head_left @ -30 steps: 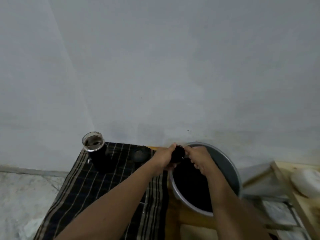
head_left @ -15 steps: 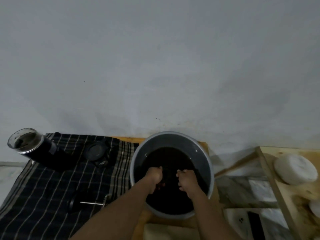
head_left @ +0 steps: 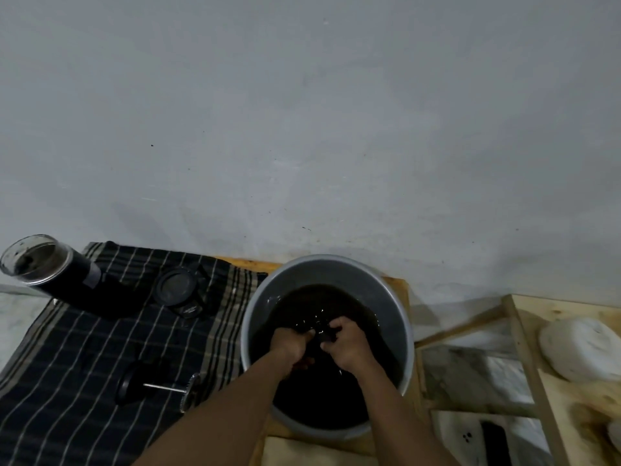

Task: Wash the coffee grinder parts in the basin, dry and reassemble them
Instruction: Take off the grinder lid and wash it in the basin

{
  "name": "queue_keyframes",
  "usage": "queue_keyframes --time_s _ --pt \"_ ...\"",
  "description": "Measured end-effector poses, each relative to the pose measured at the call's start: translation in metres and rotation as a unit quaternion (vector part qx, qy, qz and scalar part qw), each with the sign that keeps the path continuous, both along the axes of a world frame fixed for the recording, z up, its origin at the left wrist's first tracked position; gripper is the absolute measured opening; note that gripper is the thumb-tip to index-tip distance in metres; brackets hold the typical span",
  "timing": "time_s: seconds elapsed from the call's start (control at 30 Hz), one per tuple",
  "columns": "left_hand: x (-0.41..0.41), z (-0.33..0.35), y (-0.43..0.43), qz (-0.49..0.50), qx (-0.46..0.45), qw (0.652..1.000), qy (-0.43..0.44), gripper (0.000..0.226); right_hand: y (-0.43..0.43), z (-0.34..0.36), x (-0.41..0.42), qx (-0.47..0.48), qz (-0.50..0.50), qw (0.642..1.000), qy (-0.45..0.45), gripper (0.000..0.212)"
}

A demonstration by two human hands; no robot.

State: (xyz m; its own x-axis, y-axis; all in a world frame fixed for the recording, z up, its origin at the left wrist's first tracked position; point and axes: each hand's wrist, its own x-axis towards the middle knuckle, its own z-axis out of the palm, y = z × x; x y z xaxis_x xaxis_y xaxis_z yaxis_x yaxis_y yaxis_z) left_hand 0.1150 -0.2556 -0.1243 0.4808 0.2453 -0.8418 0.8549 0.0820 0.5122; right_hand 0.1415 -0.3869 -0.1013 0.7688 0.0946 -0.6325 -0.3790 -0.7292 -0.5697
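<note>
A small black part [head_left: 323,335] lies wet at the dark water. Left hand [head_left: 291,344] and right hand [head_left: 346,344] curl fingers round it in the round grey basin [head_left: 336,270]

- Light wooden tabletop [head_left: 400,286].
- Black cloth with pale stripes [head_left: 84,381] covers its left part.
- Round grey metal basin [head_left: 336,270] of dark water stands beside the cloth, right.

A plain grey wall [head_left: 302,112] fills the upper frame above a wooden desk [head_left: 401,287] at lower centre. At lower right, pale rounded lumps [head_left: 581,351] rest on a bare wooden rack [head_left: 524,348] over marbled floor [head_left: 470,375].
</note>
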Motion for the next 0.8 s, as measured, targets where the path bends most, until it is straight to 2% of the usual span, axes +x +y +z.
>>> queue_keyframes --time_s 0.1,0.17,0.3,0.37,0.43,0.5,0.53,0.57,0.6,0.67,0.73,0.8 --pt "-0.003 0.002 -0.003 -0.026 0.022 0.999 -0.020 0.026 -0.003 -0.005 -0.005 -0.050 -0.004 0.999 0.019 0.026" --pt "-0.004 0.004 -0.003 -0.060 0.047 0.997 -0.030 0.032 -0.006 -0.007 -0.007 -0.065 -0.008 0.997 0.046 0.026" --pt "-0.006 0.000 -0.004 -0.142 0.129 0.980 -0.055 0.023 -0.007 -0.004 -0.007 -0.082 -0.017 0.992 0.094 0.044" --pt "-0.007 -0.003 -0.005 -0.144 0.147 0.977 -0.062 0.032 -0.010 -0.005 -0.005 -0.104 0.004 0.991 0.080 0.050" --pt "-0.008 -0.003 -0.006 -0.137 0.140 0.978 -0.064 0.034 -0.009 -0.005 -0.006 -0.095 -0.004 0.993 0.067 0.038" --pt "-0.007 -0.004 -0.007 -0.127 0.129 0.981 -0.064 0.029 -0.009 -0.007 -0.006 -0.040 -0.048 0.997 0.049 0.011" --pt "-0.006 -0.003 -0.007 -0.124 0.126 0.982 -0.067 0.025 -0.008 -0.006 -0.005 -0.004 -0.069 0.997 0.042 0.008" --pt "-0.006 -0.001 -0.008 -0.116 0.124 0.983 -0.073 0.022 -0.007 -0.004 -0.004 0.023 -0.082 0.995 0.044 0.020" --pt "-0.006 -0.001 -0.010 -0.102 0.121 0.984 -0.076 0.020 -0.005 -0.001 -0.003 0.042 -0.095 0.994 0.044 0.022" --pt "-0.006 0.002 -0.012 -0.061 0.085 0.992 -0.073 0.014 0.000 0.005 -0.001 0.056 -0.112 0.992 0.013 0.006" --pt "-0.008 0.008 -0.013 -0.015 0.022 0.997 -0.065 0.015 0.000 0.005 0.002 0.034 -0.092 0.994 -0.046 0.014" --pt "-0.008 0.010 -0.011 -0.009 0.019 0.997 -0.075 0.013 -0.002 0.008 0.002 0.009 -0.063 0.995 -0.075 0.010"
